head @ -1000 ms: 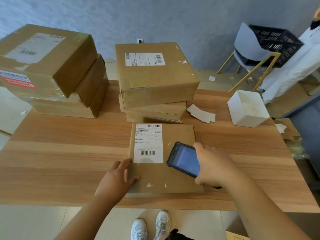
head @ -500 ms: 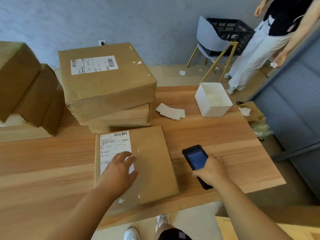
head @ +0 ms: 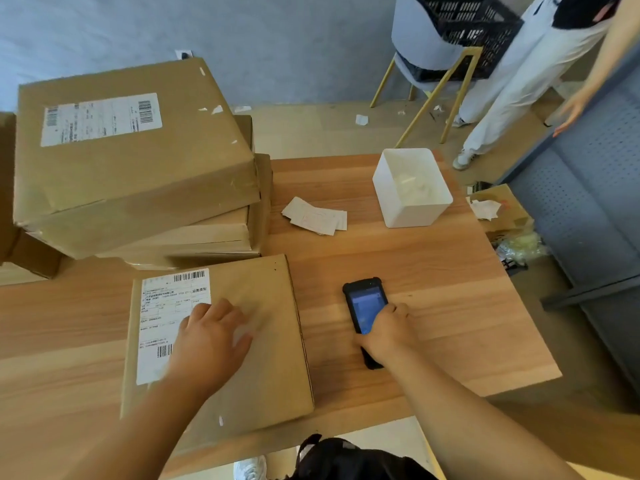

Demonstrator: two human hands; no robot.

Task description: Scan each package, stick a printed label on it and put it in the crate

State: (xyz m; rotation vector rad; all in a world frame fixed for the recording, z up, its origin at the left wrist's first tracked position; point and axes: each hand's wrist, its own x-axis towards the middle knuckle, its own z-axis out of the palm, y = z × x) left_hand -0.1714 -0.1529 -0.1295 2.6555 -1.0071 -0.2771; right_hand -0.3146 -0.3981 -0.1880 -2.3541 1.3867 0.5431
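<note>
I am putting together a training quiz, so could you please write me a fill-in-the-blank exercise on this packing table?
1. The right hand grips the scanner, its lit screen facing ____.
2. The left hand rests on the flat package, whose label is coloured ____.
3. The crate on the chair is coloured ____.
Missing words: up; white; black.

We see a bright, evenly lit frame; the light is soft and its source unclear. Shadows are faint, a blurry one beside the left hand [head: 207,341] on the flat package [head: 266,375]. The counter [head: 433,271] shows only a mild sheen. The scanner [head: 365,306] screen glows blue. Straight edges bow outward (strongest near corners), and label [head: 166,323] print looks soft.
</note>
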